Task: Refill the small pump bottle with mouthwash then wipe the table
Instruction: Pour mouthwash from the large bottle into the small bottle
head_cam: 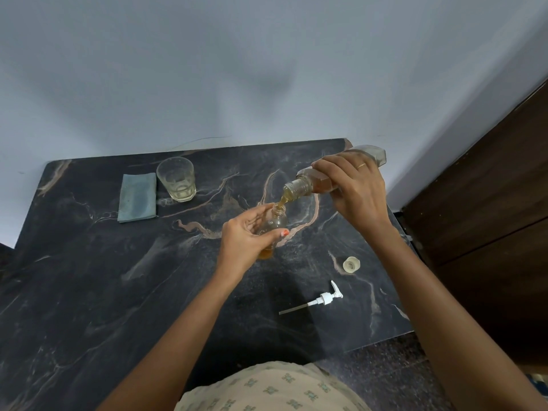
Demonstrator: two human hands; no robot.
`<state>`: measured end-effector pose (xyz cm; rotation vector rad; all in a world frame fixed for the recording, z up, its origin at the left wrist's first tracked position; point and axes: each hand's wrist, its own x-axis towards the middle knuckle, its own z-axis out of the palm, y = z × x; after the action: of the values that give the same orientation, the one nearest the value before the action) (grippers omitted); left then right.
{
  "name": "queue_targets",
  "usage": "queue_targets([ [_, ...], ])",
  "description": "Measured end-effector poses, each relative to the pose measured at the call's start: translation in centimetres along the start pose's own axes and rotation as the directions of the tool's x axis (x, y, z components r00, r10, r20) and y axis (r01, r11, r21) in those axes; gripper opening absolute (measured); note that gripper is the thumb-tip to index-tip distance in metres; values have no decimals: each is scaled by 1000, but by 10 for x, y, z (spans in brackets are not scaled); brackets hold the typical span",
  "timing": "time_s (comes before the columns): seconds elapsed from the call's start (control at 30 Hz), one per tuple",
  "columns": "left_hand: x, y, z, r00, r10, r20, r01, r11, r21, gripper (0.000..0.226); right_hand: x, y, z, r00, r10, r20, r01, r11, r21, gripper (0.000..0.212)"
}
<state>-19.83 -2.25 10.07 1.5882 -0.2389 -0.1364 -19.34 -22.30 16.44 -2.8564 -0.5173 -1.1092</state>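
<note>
My left hand (247,237) grips the small clear bottle (274,222) upright over the dark marble table (118,277); a little amber liquid sits at its bottom. My right hand (354,189) holds the large mouthwash bottle (305,185) tipped almost level, mouth to the left. An amber stream runs from it into the small bottle's open neck. The white pump head (323,299) with its long tube lies on the table at the near right. A folded grey-blue cloth (137,197) lies at the far left.
A clear glass (176,179) with a little pale liquid stands beside the cloth. The large bottle's cap (351,264) lies open side up near the right edge. A wall runs behind the table and a dark wooden door (489,218) stands at the right.
</note>
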Motion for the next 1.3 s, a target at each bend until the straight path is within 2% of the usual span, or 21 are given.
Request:
queue_targets([
  [0.3, 0, 0, 0, 1000, 14, 0, -14, 1000, -5, 50, 0, 1, 3, 1000, -11, -6, 11, 1000, -5, 36],
  [1.3, 2, -5, 0, 1000, 6, -4, -6, 1000, 1, 50, 4, 1, -1, 1000, -17, -5, 17, 1000, -5, 34],
])
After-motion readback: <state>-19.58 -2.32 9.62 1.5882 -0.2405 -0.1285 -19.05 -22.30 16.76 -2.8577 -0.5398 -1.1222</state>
